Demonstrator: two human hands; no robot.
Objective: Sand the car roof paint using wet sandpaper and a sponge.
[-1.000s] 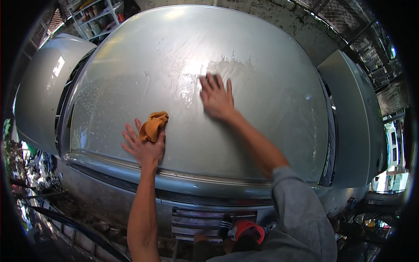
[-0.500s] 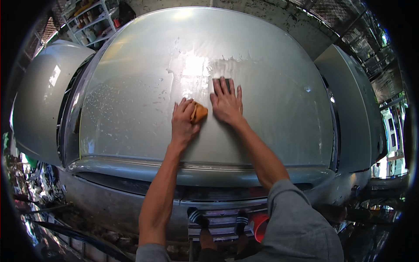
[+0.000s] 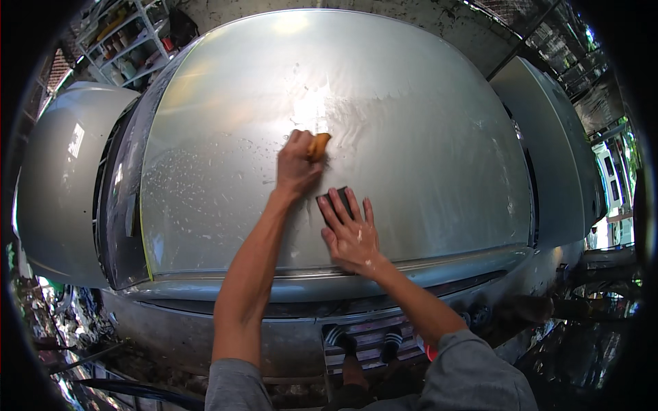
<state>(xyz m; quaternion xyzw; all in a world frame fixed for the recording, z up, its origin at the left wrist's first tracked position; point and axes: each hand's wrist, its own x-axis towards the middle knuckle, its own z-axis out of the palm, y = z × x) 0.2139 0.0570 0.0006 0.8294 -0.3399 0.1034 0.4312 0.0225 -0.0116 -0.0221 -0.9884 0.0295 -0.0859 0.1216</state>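
Observation:
Under both hands spreads the wet, silver-grey roof [image 3: 439, 151] of a car, marked with droplets and milky streaks. Bunched in my closed left hand [image 3: 297, 163] is an orange cloth [image 3: 320, 145], held just above or against the roof near its middle; the hand is slightly blurred. Nearer to me, my right hand [image 3: 355, 240] lies flat with fingers stretched over a small dark rectangular pad [image 3: 343, 196], pressing it on the roof. Most of the pad's surface is covered by the fingers.
The hood-like panel [image 3: 58, 185] and windshield lie left, another silver panel [image 3: 548, 164] right. A metal shelf [image 3: 130, 48] with bottles stands far left. My feet are on a slatted platform [image 3: 373, 342], beside a partly hidden red bucket [image 3: 430, 352].
My right hand has come nearer with the dark pad, toward the roof's near edge. My left hand has moved farther away and slightly right with the cloth. The whole view has shifted slightly.

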